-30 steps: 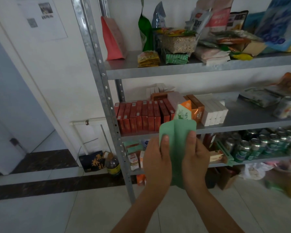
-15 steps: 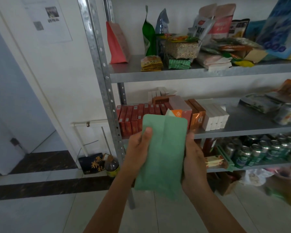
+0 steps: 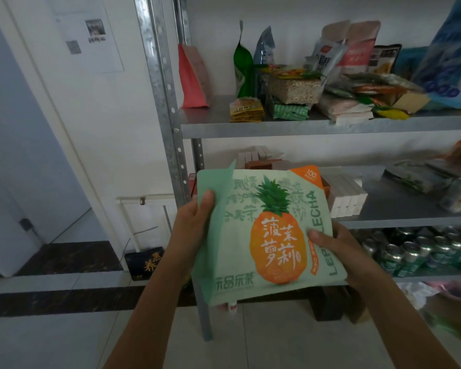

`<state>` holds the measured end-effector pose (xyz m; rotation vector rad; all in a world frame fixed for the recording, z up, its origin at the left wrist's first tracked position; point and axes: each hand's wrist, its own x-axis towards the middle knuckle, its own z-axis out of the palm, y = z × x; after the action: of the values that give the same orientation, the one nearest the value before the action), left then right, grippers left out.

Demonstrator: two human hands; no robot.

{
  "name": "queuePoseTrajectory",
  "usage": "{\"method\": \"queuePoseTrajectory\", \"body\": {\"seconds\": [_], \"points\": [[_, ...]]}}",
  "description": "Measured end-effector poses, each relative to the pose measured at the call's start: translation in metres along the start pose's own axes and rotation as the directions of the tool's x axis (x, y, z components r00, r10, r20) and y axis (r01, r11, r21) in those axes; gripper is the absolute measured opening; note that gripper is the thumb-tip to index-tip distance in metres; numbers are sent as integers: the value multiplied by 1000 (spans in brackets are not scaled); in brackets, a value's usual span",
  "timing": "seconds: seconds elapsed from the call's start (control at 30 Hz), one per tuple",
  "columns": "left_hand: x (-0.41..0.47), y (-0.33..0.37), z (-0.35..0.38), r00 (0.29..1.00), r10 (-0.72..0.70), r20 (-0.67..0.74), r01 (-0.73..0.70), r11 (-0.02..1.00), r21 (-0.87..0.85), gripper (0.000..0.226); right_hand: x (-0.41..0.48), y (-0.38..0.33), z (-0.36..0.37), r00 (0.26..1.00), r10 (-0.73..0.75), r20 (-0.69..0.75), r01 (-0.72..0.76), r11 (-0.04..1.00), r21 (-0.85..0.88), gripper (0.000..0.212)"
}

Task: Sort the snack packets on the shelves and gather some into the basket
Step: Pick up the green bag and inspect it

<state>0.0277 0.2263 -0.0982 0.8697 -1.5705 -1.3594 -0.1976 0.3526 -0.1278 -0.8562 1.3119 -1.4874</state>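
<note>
The green pineapple packet (image 3: pixel 272 230) is held in the air in front of the middle shelf (image 3: pixel 399 211), near its left end, and it is laid on nothing. Its left edge is gripped by the left hand (image 3: pixel 190 230), with the thumb pressed on the printed face and the fingers hidden behind. Its lower right edge is pinched by the right hand (image 3: pixel 338 251) in the same manner.

Some risks can be judged from here. The packet is flat and looks smooth, and only its edges are held. It may therefore slip to the floor (image 3: pixel 51 336) if one hand is taken away before the other grip is made firm. The top shelf (image 3: pixel 304 129) is crowded towards its right end, where packets are heaped loosely. If the packet is pushed in there, the standing pouches (image 3: pixel 244 67) may be tipped, or the small yellow packets (image 3: pixel 246 110) at the front edge may be pushed off. The basket is not seen, so it would have to be looked for while the packet is carried.

The shelves are made of grey metal and are carried by a perforated upright post (image 3: pixel 160 75) at the left front corner. White boxes (image 3: pixel 349 198) are stood on the middle shelf, and cans (image 3: pixel 410 254) are packed one level lower. White walls (image 3: pixel 117 129) are seen around, a printed sheet (image 3: pixel 88 35) is fixed on one of them, and the pale tiled floor is crossed by a dark band (image 3: pixel 64 299)
</note>
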Motion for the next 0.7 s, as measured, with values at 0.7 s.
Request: {"method": "queuePoseTrajectory", "body": {"seconds": [0.7], "points": [[63,12,-7,969,187,-160,-181,982,49,14,25,-37,22,972,-231,-51,226,970,-85,98]]}}
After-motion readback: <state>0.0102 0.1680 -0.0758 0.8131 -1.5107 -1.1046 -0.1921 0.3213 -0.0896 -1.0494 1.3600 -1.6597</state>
